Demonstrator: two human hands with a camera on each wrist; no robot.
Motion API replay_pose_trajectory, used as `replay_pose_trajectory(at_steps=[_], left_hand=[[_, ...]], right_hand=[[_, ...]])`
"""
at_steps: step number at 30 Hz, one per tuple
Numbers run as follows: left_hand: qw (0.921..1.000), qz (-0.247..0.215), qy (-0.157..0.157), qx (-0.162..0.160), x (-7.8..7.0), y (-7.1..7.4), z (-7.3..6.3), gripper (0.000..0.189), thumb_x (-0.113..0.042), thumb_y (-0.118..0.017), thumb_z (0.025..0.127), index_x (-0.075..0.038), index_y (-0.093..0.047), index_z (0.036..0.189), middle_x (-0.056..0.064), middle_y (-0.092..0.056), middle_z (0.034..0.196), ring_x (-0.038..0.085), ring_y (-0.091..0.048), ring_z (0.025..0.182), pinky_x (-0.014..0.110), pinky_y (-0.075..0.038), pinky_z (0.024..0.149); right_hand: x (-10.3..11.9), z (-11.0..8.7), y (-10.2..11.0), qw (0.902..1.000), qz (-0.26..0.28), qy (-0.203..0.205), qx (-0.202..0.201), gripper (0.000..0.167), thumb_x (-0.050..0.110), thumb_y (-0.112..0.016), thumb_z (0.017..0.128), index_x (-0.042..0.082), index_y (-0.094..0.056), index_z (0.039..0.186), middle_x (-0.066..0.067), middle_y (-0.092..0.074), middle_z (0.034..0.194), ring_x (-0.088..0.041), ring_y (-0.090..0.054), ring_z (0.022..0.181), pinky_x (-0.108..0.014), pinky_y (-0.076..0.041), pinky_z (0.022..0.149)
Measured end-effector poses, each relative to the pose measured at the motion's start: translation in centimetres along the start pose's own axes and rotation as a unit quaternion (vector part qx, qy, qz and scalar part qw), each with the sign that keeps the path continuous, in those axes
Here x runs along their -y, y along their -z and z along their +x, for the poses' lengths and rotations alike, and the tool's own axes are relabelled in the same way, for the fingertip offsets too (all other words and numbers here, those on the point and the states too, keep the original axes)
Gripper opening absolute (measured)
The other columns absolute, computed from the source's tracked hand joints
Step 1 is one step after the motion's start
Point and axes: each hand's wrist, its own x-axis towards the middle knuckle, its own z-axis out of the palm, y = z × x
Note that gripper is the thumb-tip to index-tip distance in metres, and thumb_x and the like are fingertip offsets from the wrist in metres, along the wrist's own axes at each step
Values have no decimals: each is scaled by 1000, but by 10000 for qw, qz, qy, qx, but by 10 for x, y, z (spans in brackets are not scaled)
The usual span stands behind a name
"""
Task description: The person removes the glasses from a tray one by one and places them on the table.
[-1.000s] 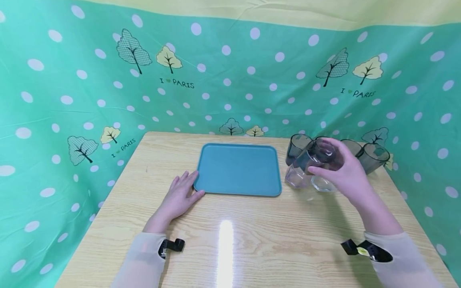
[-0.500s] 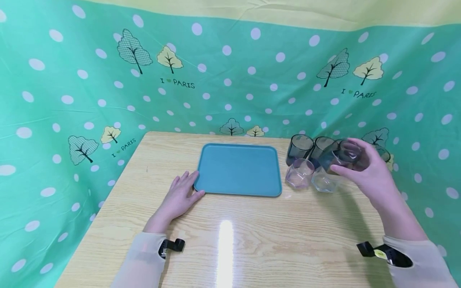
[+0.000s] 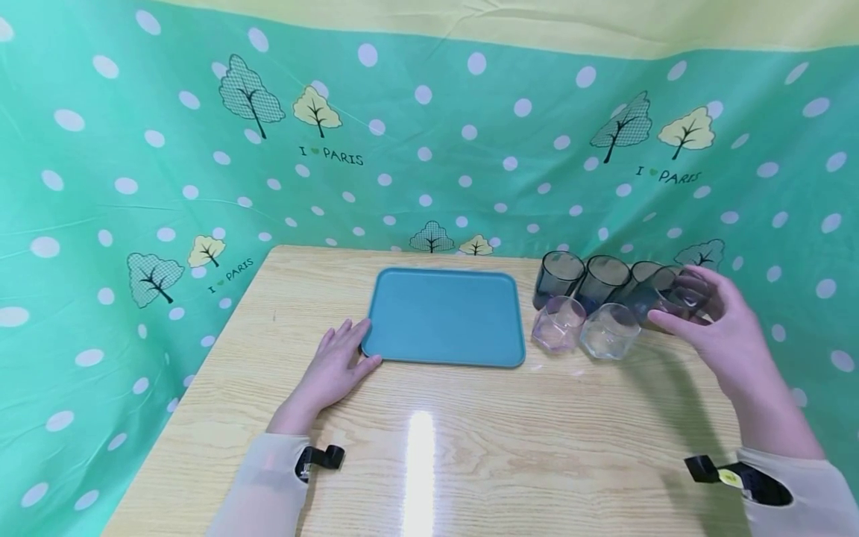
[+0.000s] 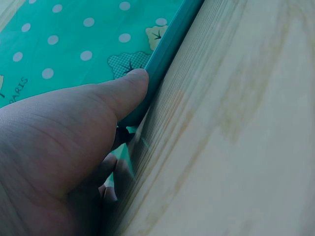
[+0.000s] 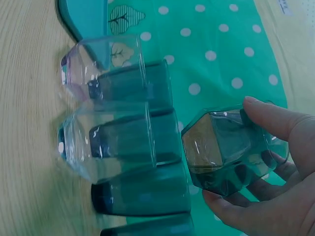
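Note:
In the head view, my right hand (image 3: 728, 328) holds a smoky, faceted drinking glass (image 3: 678, 292), tilted and raised at the right of the table. The right wrist view shows this glass (image 5: 226, 147) between thumb and fingers, its base facing the other glasses. Just left of it stand two clear faceted glasses in front, one pinkish (image 3: 558, 325) and one colourless (image 3: 610, 332). Behind them is a row of dark tinted glasses (image 3: 602, 283), its right end partly hidden. My left hand (image 3: 333, 365) rests at the near left corner of a blue tray (image 3: 446, 317), thumb on its edge (image 4: 162, 49).
A wooden table (image 3: 510, 440) carries everything, with a bright light reflection down its front middle. Close behind the table and at both sides hangs a green polka-dot cloth (image 3: 416, 171). The dark glasses stand near the back edge.
My right hand has carried the smoky glass rightward, from above the clear glasses to the right end of the dark row, uncovering the glasses at left. My left hand and the tray stayed still.

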Motion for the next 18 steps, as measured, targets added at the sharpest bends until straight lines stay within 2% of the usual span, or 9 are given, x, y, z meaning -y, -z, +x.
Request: replay_pose_trajectory(at_steps=[5,8,12,18], left_hand=[[10000,3,13,8,-1,0,0,83,-42,-69,111,1,-33,172,22,-35,175,44,-19,167,59,-2,136],[10000,-28,3,-16,-1,1,-1,82,-42,-68,111,1,-33,171,23,-36,175,44,-19,166,60,-2,136],[9999,-85,-29,-69,0,0,-1,81,-42,-68,111,2,-34,171,24,-37,174,46,-20,166,61,-3,136],[10000,-16,19,-5,2,-1,0,83,-45,-68,111,0,-32,172,22,-35,175,44,-19,167,59,-2,136]], right_hand=[[-12,0,7,9999,99,98,-86,91,21,-86,100,30,-34,173,13,-54,151,-6,-53,131,-3,-49,89],[-19,0,10,9997,172,166,-104,88,16,-86,100,28,-37,172,20,-54,144,-2,-55,124,-4,-51,87],[-28,1,14,9996,220,111,-102,90,14,-86,100,26,-35,173,19,-55,141,2,-56,117,-4,-52,85],[-40,1,18,9997,224,26,-127,95,14,-86,100,27,-29,175,17,-54,143,1,-55,118,-3,-51,86]])
